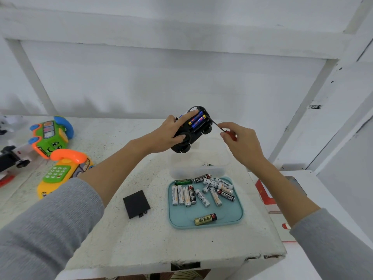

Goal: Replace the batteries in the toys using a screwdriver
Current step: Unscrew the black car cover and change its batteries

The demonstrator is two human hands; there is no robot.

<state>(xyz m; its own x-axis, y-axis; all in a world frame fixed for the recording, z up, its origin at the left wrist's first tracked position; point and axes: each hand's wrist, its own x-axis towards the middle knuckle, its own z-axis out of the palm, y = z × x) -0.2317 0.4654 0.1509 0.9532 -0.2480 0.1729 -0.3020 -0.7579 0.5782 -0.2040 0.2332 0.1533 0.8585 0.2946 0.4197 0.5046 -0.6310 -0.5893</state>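
Note:
My left hand [171, 132] grips a black toy car [193, 131] held up over the table, underside toward me. Its battery bay is uncovered and shows blue batteries [197, 120]; my left index finger lies along them. My right hand [240, 142] pinches a small red-handled screwdriver [227, 132], whose dark tip touches the car's right edge by the bay. The black battery cover [136, 204] lies flat on the table, with a tiny screw [145, 212] beside it. A teal tray [238, 215] holds several loose batteries.
A clear plastic box [199, 168] sits behind the tray. At the left lie a yellow toy phone with an orange handset [62, 172], a green toy phone [50, 138] and a black-and-white toy [14, 158]. The table's front edge [181, 261] is chipped. A red-and-white object [266, 195] lies right.

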